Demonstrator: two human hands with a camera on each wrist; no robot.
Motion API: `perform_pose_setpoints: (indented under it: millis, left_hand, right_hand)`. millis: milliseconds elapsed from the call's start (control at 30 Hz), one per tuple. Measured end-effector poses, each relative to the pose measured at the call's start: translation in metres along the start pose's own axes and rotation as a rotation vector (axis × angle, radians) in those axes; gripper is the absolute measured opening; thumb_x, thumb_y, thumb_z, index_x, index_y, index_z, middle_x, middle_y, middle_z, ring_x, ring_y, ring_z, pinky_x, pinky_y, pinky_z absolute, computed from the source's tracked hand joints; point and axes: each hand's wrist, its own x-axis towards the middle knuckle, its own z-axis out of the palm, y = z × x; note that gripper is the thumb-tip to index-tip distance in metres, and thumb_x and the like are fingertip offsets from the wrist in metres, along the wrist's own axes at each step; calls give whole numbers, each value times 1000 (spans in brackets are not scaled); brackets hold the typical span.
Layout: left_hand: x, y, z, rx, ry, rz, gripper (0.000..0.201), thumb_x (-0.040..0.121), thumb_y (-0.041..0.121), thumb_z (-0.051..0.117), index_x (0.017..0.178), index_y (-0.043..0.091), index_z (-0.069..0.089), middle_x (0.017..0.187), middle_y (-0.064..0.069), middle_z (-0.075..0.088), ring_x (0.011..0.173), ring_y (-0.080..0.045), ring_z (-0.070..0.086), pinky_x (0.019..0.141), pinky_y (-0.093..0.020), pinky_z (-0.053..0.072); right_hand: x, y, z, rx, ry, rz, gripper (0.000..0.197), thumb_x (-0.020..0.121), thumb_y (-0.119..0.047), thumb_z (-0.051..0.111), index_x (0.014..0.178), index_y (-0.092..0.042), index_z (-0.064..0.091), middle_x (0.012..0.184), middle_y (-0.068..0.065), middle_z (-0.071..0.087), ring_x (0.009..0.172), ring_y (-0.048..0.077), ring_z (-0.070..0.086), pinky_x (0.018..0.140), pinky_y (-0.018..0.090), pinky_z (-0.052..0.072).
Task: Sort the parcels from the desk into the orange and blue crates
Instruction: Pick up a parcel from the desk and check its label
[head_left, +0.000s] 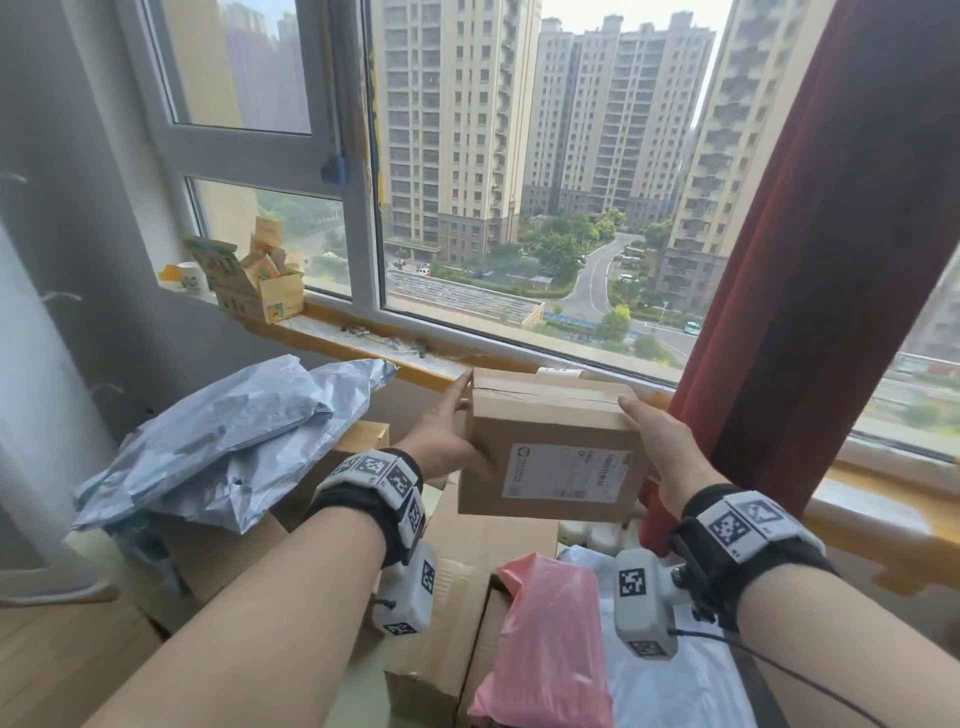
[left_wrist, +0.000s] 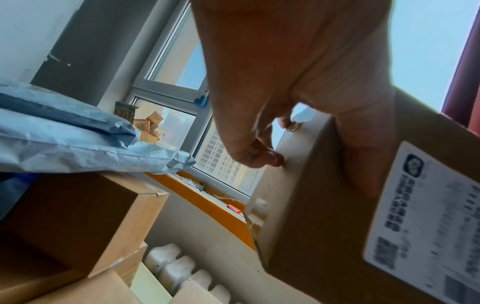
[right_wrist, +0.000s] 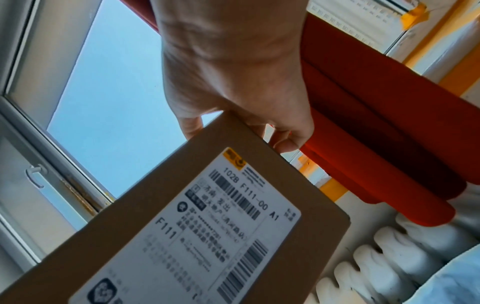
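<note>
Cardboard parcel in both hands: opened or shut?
Shut. On the cardboard parcel, gripped by left hand and right hand, the top flaps lie flat. Whether its tape is cut: cannot tell.

right hand (right_wrist: 233, 78) grips cardboard box (right_wrist: 116, 226) top corner | label (right_wrist: 197, 236) faces camera | red curtain (right_wrist: 376, 133) behind

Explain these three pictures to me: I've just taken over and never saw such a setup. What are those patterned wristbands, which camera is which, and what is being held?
No machine here: a person works with bare hands. The patterned wristbands carry small cameras. The wide picture comes from a head camera; the other two look along each wrist at the fingers. The left hand and right hand grip a closed cardboard box by its sides, held up in front of the windowsill, its shipping label facing the person. Below lie grey mailer bags, a pink bag and more cartons.
</note>
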Motion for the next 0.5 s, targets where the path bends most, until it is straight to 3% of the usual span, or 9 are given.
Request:
perform_pose_setpoints:
  millis: [67, 167, 267, 300, 367, 433, 500]
  left_hand:
    - [0, 4, 4, -64, -10, -14, 128, 59, 1, 87, 151, 45, 9, 145, -1, 43, 123, -25, 50, 99, -46, 49]
    - [-1, 5, 13, -228, -75, -57, 120, 70, 11, 84, 151, 43, 2, 140, -10, 47, 112, -23, 57, 78, -33, 55]
    - [-4, 0, 21, -262, -71, -110, 113, 57, 43, 88, 142, 56, 15, 133, -6, 54, 110, -27, 62, 72, -43, 59]
    - [-4, -2, 23, -292, -39, -117, 109, 52, 48, 89, 138, 53, 23, 129, -6, 57, 108, -28, 63, 72, -47, 60]
    - [-5, -3, 26, -451, 52, -122, 95, 54, 43, 88, 132, 40, 33, 124, -9, 59, 103, -31, 65, 73, -51, 60]
    - [-4, 0, 30, -634, 142, -117, 83, 67, 35, 85, 130, 31, 32, 121, -14, 60, 95, -32, 69, 72, -46, 60]
    - [-4, 6, 34, -742, 167, -112, 75, 75, 31, 80, 132, 25, 30, 116, -17, 63, 86, -33, 72, 73, -46, 60]
  right_hand:
    - [-2, 0, -3, 22, 19, 16, 33, 99, -43, 51, 115, -15, 60, 97, 9, 63, 81, 21, 60, 62, 32, 39]
    - [-2, 1, -9, -3, 26, 17, 44, 95, -55, 50, 108, -16, 65, 98, 10, 68, 96, 30, 63, 80, 40, 45]
    - [-7, -1, -12, -3, 45, -16, 46, 89, -61, 52, 103, -20, 68, 103, 9, 71, 99, 31, 66, 95, 50, 49]
    - [-8, 0, -12, -8, 69, -56, 52, 82, -65, 56, 109, -22, 68, 108, 7, 70, 103, 30, 66, 98, 52, 49]
    - [-5, 4, -13, -17, 136, -163, 78, 65, -71, 61, 127, -23, 61, 126, 6, 64, 120, 25, 59, 105, 49, 45]
    - [-9, 6, -11, -6, 129, -182, 90, 68, -69, 69, 142, -21, 48, 145, 6, 49, 133, 24, 47, 108, 47, 40]
    - [-15, 9, -4, 18, -9, -73, 103, 73, -70, 68, 155, -25, 24, 156, 6, 33, 136, 28, 43, 105, 54, 41]
